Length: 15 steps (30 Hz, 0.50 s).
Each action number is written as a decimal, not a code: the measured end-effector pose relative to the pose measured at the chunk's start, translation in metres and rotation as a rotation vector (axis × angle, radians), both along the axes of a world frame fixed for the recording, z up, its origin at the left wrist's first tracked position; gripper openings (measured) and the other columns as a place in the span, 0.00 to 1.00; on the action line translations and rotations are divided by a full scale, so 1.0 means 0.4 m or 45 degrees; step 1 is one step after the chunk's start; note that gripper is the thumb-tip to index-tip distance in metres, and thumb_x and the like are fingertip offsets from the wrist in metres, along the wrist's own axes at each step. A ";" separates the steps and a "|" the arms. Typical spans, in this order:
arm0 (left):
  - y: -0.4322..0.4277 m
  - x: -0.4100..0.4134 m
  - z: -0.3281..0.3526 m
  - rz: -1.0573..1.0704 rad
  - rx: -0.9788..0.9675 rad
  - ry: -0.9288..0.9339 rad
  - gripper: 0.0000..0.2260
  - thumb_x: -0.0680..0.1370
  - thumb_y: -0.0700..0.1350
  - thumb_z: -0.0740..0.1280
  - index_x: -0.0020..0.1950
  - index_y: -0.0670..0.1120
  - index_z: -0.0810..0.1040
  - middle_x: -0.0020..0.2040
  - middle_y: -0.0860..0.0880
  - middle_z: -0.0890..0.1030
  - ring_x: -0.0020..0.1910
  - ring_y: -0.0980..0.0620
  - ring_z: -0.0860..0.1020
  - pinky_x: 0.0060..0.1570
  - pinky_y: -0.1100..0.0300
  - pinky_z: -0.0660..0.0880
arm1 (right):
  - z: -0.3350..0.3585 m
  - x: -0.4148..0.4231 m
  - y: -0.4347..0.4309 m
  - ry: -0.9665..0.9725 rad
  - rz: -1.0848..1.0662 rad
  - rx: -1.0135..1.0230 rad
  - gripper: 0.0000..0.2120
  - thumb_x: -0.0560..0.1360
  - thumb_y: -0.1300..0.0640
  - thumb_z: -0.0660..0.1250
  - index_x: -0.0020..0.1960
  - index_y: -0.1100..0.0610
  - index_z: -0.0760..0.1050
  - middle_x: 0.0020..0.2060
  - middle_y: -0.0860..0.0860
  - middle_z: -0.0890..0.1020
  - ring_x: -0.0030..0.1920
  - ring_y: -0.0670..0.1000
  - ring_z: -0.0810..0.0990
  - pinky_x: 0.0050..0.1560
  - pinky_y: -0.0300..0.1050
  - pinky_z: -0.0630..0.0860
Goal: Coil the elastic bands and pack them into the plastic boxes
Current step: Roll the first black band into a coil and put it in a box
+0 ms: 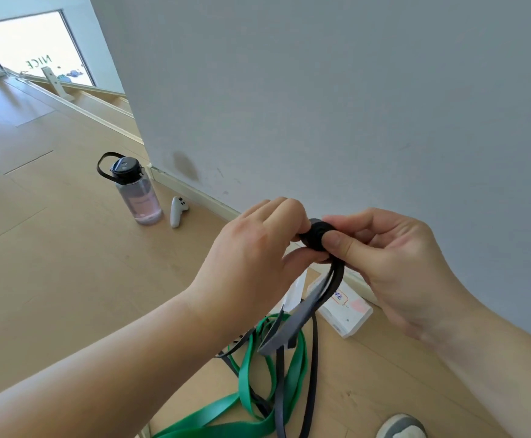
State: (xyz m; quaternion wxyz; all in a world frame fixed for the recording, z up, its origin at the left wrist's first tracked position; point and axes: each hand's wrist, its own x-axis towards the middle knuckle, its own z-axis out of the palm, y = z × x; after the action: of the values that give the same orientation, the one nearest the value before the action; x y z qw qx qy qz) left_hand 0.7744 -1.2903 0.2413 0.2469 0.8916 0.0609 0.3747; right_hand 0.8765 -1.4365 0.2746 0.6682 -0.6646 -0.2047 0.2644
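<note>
The black elastic band (302, 314) is flat, soft and springy, and probably light. It is likely to unwind if released. Its tail hangs to the wooden floor (68, 263). Its started coil (316, 237) sits mid-air, pinched by curled fingers of the left hand (257, 248) and right hand (393, 257). Hold the coil by its faces. A green elastic band (248, 371) lies tangled beneath and may snag. The plastic box (349, 314) lies near. The water bottle (137, 194) and controller (177, 211) stand well apart.

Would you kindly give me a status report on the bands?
Left hand and right hand both pinch the black band coil, tails hanging. On floor, green band crosses the tails. By wall, plastic box.
</note>
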 end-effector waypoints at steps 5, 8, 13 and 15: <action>-0.007 -0.009 0.006 -0.167 -0.498 0.216 0.08 0.77 0.43 0.76 0.54 0.46 0.82 0.48 0.56 0.84 0.44 0.57 0.82 0.46 0.59 0.80 | 0.002 0.022 -0.007 -0.398 -0.002 -0.198 0.11 0.73 0.71 0.74 0.46 0.57 0.86 0.42 0.51 0.89 0.44 0.52 0.89 0.54 0.49 0.85; -0.015 -0.011 0.020 -0.146 -0.740 0.342 0.16 0.76 0.40 0.77 0.61 0.51 0.80 0.46 0.57 0.85 0.43 0.58 0.84 0.48 0.62 0.81 | -0.004 0.008 -0.007 -0.593 0.106 -0.304 0.15 0.74 0.71 0.73 0.45 0.51 0.86 0.41 0.42 0.89 0.44 0.43 0.88 0.51 0.36 0.82; -0.024 -0.012 0.026 -0.166 -0.961 0.252 0.11 0.77 0.33 0.74 0.55 0.47 0.85 0.45 0.53 0.87 0.43 0.58 0.86 0.48 0.65 0.81 | 0.002 0.006 -0.006 -0.515 0.002 -0.161 0.12 0.72 0.69 0.76 0.45 0.53 0.86 0.41 0.45 0.89 0.43 0.46 0.89 0.48 0.36 0.83; -0.029 -0.013 0.031 -0.183 -1.107 0.175 0.09 0.76 0.31 0.74 0.52 0.44 0.84 0.44 0.51 0.88 0.41 0.59 0.86 0.47 0.66 0.80 | 0.000 0.011 -0.004 -0.249 -0.020 -0.032 0.07 0.69 0.66 0.78 0.45 0.58 0.84 0.41 0.53 0.89 0.44 0.53 0.89 0.49 0.44 0.85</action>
State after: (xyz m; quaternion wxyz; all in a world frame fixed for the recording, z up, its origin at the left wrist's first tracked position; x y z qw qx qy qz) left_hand 0.7693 -1.3020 0.2535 0.6196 0.7297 0.1672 0.2360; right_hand 0.8810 -1.4381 0.2745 0.6386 -0.6973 -0.2604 0.1954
